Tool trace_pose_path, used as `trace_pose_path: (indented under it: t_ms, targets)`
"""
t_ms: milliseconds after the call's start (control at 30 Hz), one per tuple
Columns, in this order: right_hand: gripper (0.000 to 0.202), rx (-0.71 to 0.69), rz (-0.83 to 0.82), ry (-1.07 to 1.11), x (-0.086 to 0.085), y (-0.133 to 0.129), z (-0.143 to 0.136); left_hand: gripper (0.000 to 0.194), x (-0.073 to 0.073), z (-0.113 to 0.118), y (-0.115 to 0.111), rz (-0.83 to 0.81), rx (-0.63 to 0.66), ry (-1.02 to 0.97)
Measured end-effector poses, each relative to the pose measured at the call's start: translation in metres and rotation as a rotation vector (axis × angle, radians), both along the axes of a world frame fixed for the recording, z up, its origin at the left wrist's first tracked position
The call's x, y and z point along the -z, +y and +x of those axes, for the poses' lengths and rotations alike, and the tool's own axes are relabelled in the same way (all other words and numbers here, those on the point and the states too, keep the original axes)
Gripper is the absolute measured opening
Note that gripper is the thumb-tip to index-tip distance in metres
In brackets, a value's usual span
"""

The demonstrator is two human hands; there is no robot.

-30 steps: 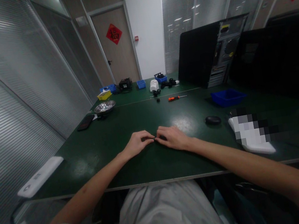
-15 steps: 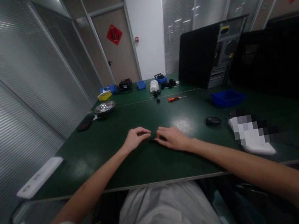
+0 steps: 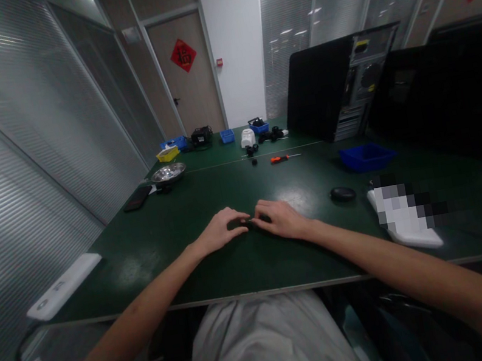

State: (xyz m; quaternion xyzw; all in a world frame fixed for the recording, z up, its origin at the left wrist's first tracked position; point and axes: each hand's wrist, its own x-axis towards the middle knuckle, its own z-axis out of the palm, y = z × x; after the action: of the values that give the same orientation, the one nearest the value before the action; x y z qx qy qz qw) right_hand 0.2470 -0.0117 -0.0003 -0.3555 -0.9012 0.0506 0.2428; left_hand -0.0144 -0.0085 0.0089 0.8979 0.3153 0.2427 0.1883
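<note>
Over the middle of the green table, both my hands meet at a small, thin dark piece, too small to name. My right hand is closed, with thumb and fingertips pinching the piece's right side. From the other side, the thumb and forefinger of my left hand curl round the piece's left end, the tips close together. Bent fingers hide part of it. Beyond the hands lie an orange-handled screwdriver and a small black part.
To the right are a black mouse, a blue tray, a partly pixelated white object and a computer case. On the left are a power strip, a phone and a metal dish. Small bins stand farther back.
My left hand has moved slightly right, bringing its fingertips onto the small dark piece. My right hand stays almost in place, still pinching it.
</note>
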Motion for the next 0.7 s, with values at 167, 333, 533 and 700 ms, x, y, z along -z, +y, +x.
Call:
trace_pose_path:
  t_ms: [167,333,533,700]
  targets:
    - [0.018,0.003,0.001,0.007,-0.001,-0.001,0.0,0.023,0.002,-0.009,0.007,0.042,-0.043,0.012]
    - [0.018,0.001,0.001,0.005,-0.001,-0.002,0.0,0.026,0.006,-0.008,0.01,-0.008,-0.062,0.042]
    - [0.019,-0.006,-0.005,0.019,-0.002,-0.001,0.0,0.033,0.002,-0.061,0.035,-0.039,-0.208,0.074]
    - [0.019,-0.012,-0.027,0.014,-0.004,-0.002,0.001,0.034,0.003,-0.197,0.061,0.023,-0.718,0.156]
